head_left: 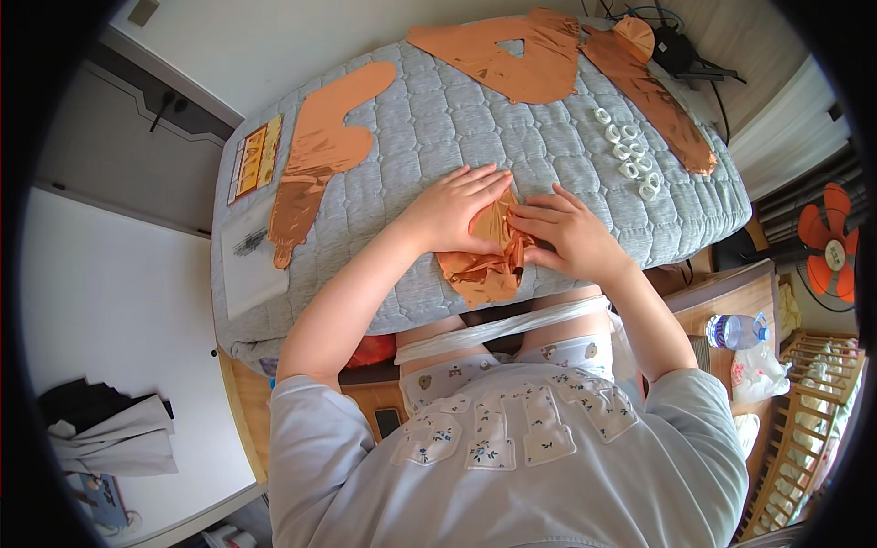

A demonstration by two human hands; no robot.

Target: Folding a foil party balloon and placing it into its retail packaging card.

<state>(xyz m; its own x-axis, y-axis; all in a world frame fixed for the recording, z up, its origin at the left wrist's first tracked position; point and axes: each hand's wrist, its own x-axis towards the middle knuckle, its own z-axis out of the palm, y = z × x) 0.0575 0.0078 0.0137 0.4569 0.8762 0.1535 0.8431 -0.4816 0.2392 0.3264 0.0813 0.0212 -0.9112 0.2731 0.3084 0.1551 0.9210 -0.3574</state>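
A crumpled, shiny copper-coloured foil balloon (482,290) lies flat and partly folded at the near edge of the bed, in front of me. My left hand (454,215) rests on its left side, palm down with the fingers stretched out. On the other side my right hand (580,237) grips the bunched foil between thumb and bent fingers. Part of the foil is hidden under both hands. Flat foil balloons of the same colour lie farther off: a curvy one (333,119) at the left, one with a triangular hole (475,59) at the back, and a long one (653,96) at the right.
Several small white rings (627,151) sit on the grey quilted mattress (429,119) to the right. A printed card (255,159) and a clear plastic sleeve (251,265) lie at its left edge. Beyond the right side are a bottle (736,331) and an orange fan (829,242).
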